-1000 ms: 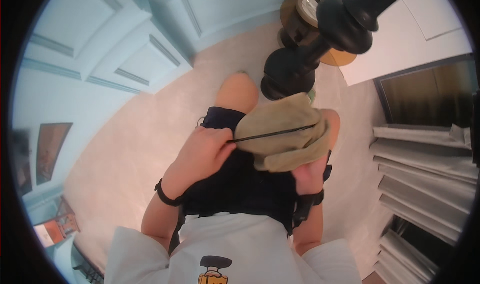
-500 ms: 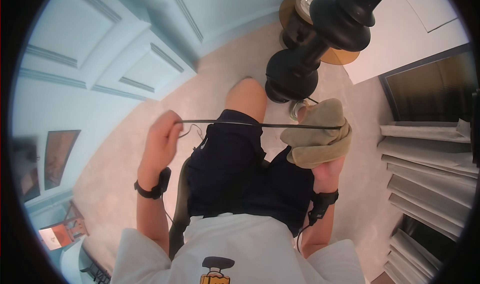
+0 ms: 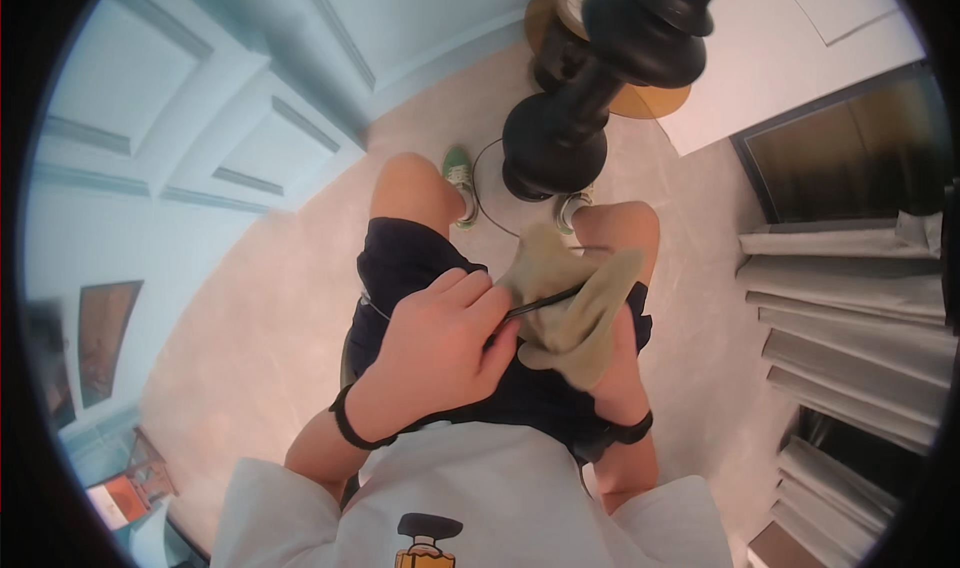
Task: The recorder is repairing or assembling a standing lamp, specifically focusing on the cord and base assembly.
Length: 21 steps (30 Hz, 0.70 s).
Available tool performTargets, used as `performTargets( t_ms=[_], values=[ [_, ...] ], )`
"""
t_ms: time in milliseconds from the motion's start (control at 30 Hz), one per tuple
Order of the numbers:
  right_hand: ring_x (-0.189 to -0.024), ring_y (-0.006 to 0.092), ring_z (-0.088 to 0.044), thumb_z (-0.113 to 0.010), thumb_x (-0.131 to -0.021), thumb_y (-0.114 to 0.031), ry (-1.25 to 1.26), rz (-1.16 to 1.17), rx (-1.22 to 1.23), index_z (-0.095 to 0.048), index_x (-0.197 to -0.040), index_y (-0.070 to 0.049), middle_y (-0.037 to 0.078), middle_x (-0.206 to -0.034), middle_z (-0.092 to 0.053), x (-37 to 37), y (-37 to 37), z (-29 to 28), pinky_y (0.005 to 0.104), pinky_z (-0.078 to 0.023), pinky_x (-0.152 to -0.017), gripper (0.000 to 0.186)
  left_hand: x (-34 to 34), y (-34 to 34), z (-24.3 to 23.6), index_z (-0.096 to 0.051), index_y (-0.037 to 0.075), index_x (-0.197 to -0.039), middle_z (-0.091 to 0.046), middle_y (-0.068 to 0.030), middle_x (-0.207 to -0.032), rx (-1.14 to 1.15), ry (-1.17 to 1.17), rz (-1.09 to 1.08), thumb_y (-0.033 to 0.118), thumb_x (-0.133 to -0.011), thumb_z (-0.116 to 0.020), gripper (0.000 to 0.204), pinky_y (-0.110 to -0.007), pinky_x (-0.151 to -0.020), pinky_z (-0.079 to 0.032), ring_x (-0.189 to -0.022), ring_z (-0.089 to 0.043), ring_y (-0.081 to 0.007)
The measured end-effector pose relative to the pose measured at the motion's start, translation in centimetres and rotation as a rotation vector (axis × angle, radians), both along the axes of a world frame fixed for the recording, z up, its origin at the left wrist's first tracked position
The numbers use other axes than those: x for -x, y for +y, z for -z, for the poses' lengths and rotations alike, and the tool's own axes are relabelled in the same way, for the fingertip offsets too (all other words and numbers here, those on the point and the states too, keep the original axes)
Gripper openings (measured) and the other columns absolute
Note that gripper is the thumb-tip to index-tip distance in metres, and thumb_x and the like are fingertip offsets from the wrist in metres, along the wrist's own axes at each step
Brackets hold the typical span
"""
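An olive-green cloth is bunched over my lap, with a thin black cord lying across it. My left hand is closed on the cord at the cloth's left side, fingers curled. My right hand is behind and under the cloth at the right, holding it, with its fingers mostly hidden. Both wrists carry black straps. Below are my dark shorts, and a loop of thin cord runs on the floor between my green sneakers.
A black turned pedestal stands just in front of my feet, with a round amber tabletop behind it. Pale blue panelled walls run along the left. Grey curtains and a framed dark pane are at the right.
My left hand swung out left, stretching the cord, and is now back beside the cloth. My right hand and cloth have shifted left. My knees are further apart, showing both sneakers.
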State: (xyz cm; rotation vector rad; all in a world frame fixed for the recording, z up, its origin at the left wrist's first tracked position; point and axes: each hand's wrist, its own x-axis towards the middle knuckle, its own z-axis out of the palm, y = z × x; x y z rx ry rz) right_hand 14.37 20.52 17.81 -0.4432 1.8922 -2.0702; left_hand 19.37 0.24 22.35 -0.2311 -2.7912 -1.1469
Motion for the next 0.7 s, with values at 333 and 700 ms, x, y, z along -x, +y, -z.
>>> performTargets(
  t_ms=[333, 700],
  values=[
    [-0.106, 0.0135, -0.064, -0.072, -0.095, -0.01, -0.623, 0.409, 0.379, -0.056, -0.132, -0.006, 0.003, -0.12, -0.065, -0.6, 0.5, 2.4, 0.0304, -0.055, -0.091, 0.04, 0.5, -1.1, 0.7, -0.057, 0.005, -0.132, -0.064, -0.0068, -0.105, -0.608, -0.465, 0.052, 0.009, -0.085, -0.082, 0.053, -0.029, -0.075, -0.055, -0.088, -0.066, -0.0172],
    [-0.116, 0.0152, -0.061, -0.079, -0.091, -0.008, -0.245, 0.139, -0.016, -0.053, -0.138, -0.007, 0.003, -0.129, -0.062, -1.4, 0.9, 3.7, 0.033, -0.051, -0.1, 0.054, -0.2, -1.5, 3.1, -0.057, 0.003, -0.131, -0.067, 0.0001, -0.106, -1.034, -0.558, 0.025, 0.0, -0.093, -0.075, 0.042, -0.023, -0.083, -0.051, -0.093, -0.063, -0.0058]
  ],
)
